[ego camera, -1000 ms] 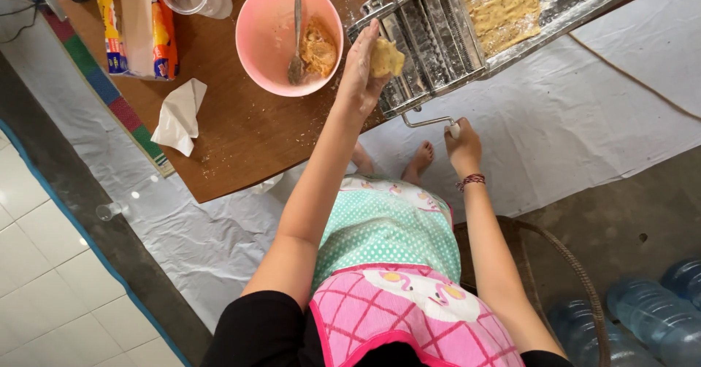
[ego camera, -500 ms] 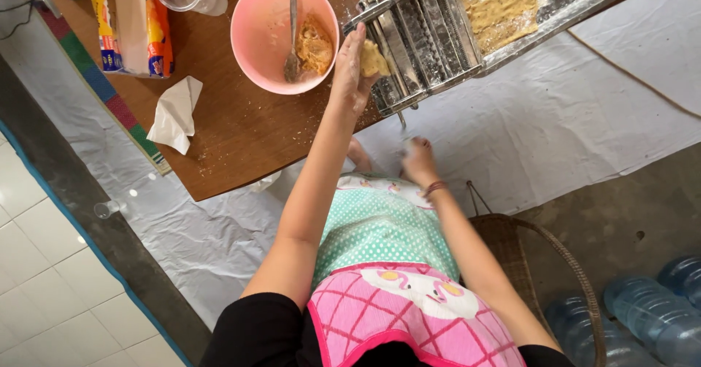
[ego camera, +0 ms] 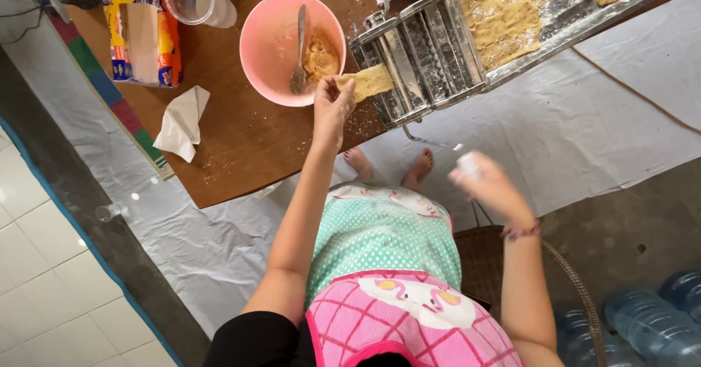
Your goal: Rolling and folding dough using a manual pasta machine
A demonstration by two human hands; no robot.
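- Wooden table: tray beyond the roller machine already holds flattened pieces.
- Left hand pinches a dough strip at the rollers; more dough waits in the pink bowl beside it.
- Right hand closed around the crank handle, blurred.

bowl left of roller machine, tray right

Left hand: I see its fingers pinching a dough sheet at the pasta roller.
Right hand: blurred, gripping the crank handle.
Counter: pink bowl.
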